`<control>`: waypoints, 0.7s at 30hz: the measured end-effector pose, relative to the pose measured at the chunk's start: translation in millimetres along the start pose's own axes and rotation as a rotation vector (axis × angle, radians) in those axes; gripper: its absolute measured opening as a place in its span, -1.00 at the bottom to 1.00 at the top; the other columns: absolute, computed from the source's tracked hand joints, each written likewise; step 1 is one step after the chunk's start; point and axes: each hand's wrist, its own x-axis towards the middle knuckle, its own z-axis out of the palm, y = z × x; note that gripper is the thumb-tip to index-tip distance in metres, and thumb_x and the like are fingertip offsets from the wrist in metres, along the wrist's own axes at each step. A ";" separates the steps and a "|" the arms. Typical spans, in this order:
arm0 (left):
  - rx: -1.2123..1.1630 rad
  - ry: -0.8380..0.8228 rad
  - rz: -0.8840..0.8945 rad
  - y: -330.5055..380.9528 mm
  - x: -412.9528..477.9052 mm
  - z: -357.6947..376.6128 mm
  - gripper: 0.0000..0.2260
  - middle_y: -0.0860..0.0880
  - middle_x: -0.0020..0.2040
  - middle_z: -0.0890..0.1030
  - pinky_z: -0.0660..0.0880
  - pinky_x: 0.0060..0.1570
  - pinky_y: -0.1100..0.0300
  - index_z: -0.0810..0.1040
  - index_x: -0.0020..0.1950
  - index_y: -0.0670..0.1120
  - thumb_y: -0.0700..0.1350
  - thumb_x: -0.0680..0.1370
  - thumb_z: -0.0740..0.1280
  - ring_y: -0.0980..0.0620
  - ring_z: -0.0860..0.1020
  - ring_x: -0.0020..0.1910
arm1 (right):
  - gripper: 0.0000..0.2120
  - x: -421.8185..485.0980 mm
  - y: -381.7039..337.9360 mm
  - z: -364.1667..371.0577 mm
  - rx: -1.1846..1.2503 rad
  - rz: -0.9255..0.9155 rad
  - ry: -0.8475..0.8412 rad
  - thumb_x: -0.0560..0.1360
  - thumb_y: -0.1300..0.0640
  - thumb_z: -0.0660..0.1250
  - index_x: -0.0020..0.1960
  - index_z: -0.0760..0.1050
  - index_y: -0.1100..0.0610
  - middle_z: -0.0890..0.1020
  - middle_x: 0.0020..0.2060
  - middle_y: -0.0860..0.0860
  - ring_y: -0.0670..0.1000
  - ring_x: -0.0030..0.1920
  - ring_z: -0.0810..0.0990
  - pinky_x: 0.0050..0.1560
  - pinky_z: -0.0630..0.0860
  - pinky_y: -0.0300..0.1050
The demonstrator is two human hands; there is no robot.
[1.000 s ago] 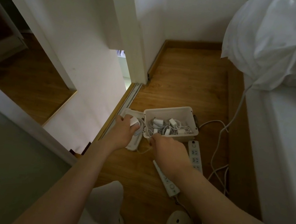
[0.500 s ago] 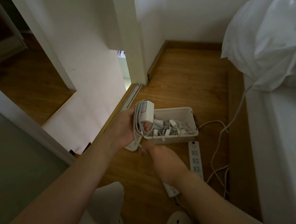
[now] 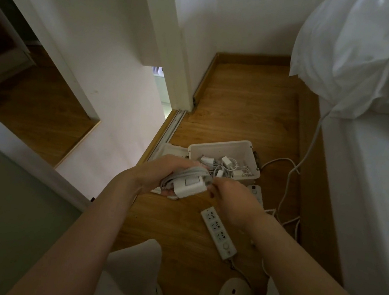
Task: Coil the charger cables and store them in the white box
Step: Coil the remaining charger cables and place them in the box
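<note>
Wooden flooring (image 3: 233, 97) ran between a white wall and the bed (image 3: 370, 199). The white box (image 3: 219, 144) sat on it, open, with several small chargers (image 3: 223, 166) and their leads tangled inside.

Half a second before, the left hand (image 3: 156, 174) had held the charger brick (image 3: 189, 184) upright against the box's near-left corner. Now the brick lay flat across the palm, lower and nearer the person, clear of the rim. The right hand (image 3: 236, 201), which had been below the brick, had come up to its right edge. The near power strip (image 3: 218, 231), mostly covered by that hand before, now showed in full.

The left thumb lay over the looped charger cable (image 3: 171, 178) and the fingers curled under it, clamping brick and coils together. The right fingertips (image 3: 214, 192) were bunched together, pinching the cable where it left the bundle beside the brick's right corner.

Both hands hovered just in front of the box, the left one above a flat white panel (image 3: 173, 149). That panel lay against the box's left wall, beside the sliding-door track (image 3: 173, 129). A second power strip (image 3: 256, 193) lay just right of the right hand, and a loose white cord (image 3: 288, 186) trailed along the bed base. Bare floor lay open beyond the box toward the far corner.
</note>
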 end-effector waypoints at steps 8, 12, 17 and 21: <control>0.497 0.118 -0.105 -21.9 14.9 3.6 -0.76 -0.12 -0.11 0.61 0.43 -0.39 0.23 0.57 0.07 0.01 0.08 0.61 0.17 -0.02 0.53 -0.27 | -0.83 2.2 -3.9 -1.4 -0.142 0.110 0.050 0.59 0.24 0.16 0.14 0.44 0.11 0.56 0.06 0.06 0.05 0.04 0.55 -0.08 0.45 -0.09; 0.543 0.363 -0.117 -36.0 25.6 0.4 -0.62 -0.15 0.22 0.46 0.51 -0.22 0.17 0.44 0.31 -0.04 0.12 0.58 0.18 -0.06 0.54 -0.01 | -0.84 1.4 -9.5 -2.9 -0.200 0.103 0.083 0.60 0.24 0.11 0.10 0.43 0.10 0.60 -0.03 0.04 0.05 -0.06 0.58 -0.20 0.42 -0.10; 0.507 0.629 -0.130 -31.3 28.6 7.5 -0.57 -0.16 0.37 0.21 0.48 0.10 0.08 0.21 0.43 -0.07 0.04 0.61 0.16 -0.11 0.45 0.13 | -0.78 -4.3 -27.7 1.0 -0.130 0.015 0.066 0.58 0.27 0.10 0.17 0.41 0.10 0.59 0.02 0.06 0.05 -0.04 0.57 -0.18 0.41 -0.10; 0.225 0.788 -0.092 -29.9 30.8 4.6 -0.57 -0.18 0.38 0.20 0.53 -0.03 0.06 0.16 0.43 -0.07 0.01 0.61 0.15 -0.06 0.41 0.05 | -0.70 -13.5 -40.9 -4.5 -0.085 -0.098 0.038 0.59 0.28 0.12 0.29 0.35 0.09 0.57 0.08 0.05 -0.03 -0.07 0.51 -0.15 0.39 -0.16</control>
